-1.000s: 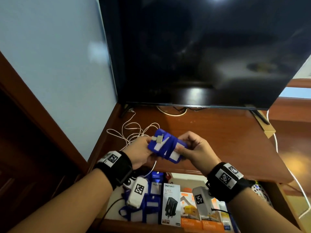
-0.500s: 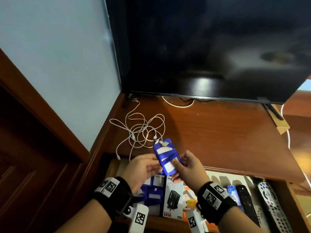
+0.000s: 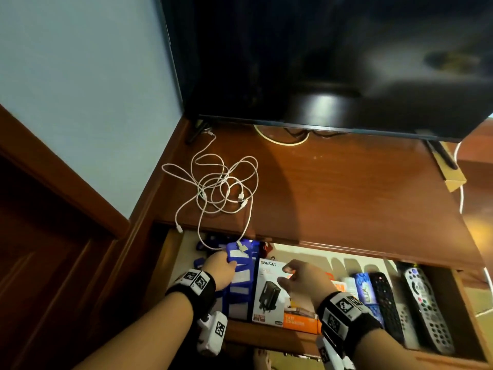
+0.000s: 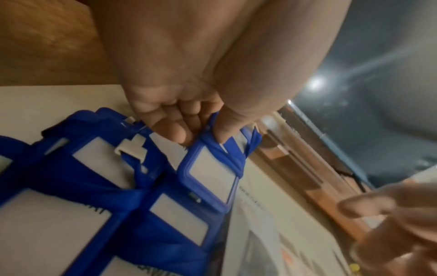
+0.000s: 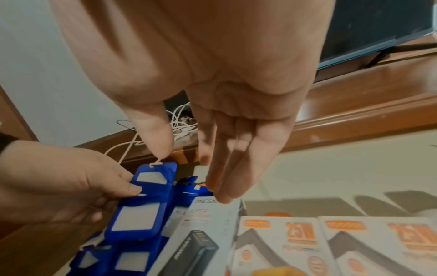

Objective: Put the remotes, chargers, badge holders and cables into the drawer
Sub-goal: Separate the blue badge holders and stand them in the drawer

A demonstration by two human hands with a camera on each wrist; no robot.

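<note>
My left hand pinches a blue badge holder by its edge, low over other blue badge holders in the left end of the open drawer. My right hand hovers open and empty above the boxed chargers. Remotes lie at the drawer's right end. A tangle of white cables lies on the cabinet top, one end hanging down over the drawer.
A black TV stands on the wooden cabinet top, with a wall to the left. A cardboard piece sits under the TV's right foot. Another white cable runs down the right side.
Both hands came down from above the cabinet top into the drawer. My right hand has let go of the badge holder, which now stays in my left hand alone.
</note>
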